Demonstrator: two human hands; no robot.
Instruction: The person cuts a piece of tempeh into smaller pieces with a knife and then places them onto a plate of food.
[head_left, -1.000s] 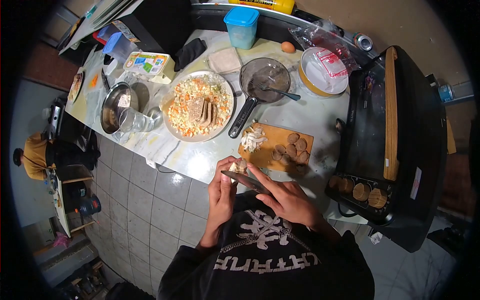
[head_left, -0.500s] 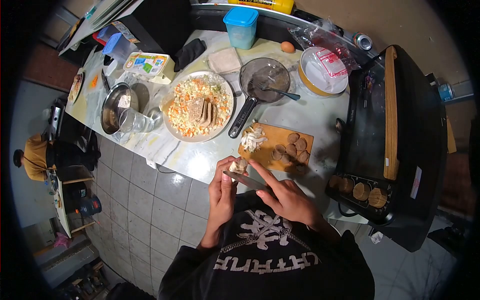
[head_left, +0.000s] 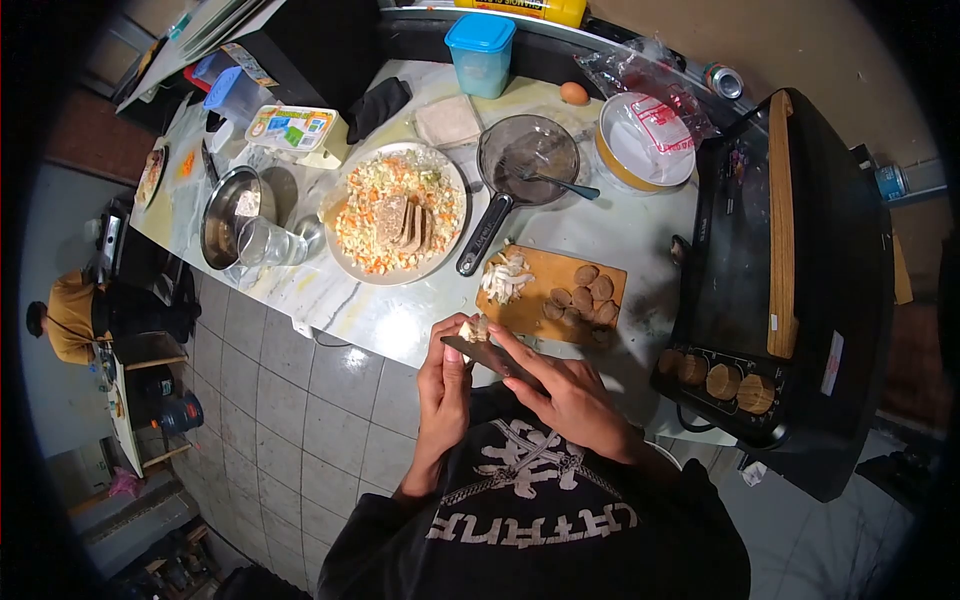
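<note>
My left hand is closed around a pale mushroom with a brownish cap, held just off the near counter edge. A knife is gripped in my right hand, its broad blade lying against the mushroom and partly over my left fingers. The right index finger reaches to the mushroom's cap. Just beyond my hands lies a wooden cutting board. On it are several brown mushroom caps and a small heap of white mushroom pieces.
A plate of chopped vegetables with brown slices stands left of a pan holding a fork. Farther right are a white bowl and a black grill with an open lid. Another person stands far left.
The knife blade has turned so its broad side shows more, and my right fingers have shifted slightly in toward the mushroom. My left hand stays in about the same place.
</note>
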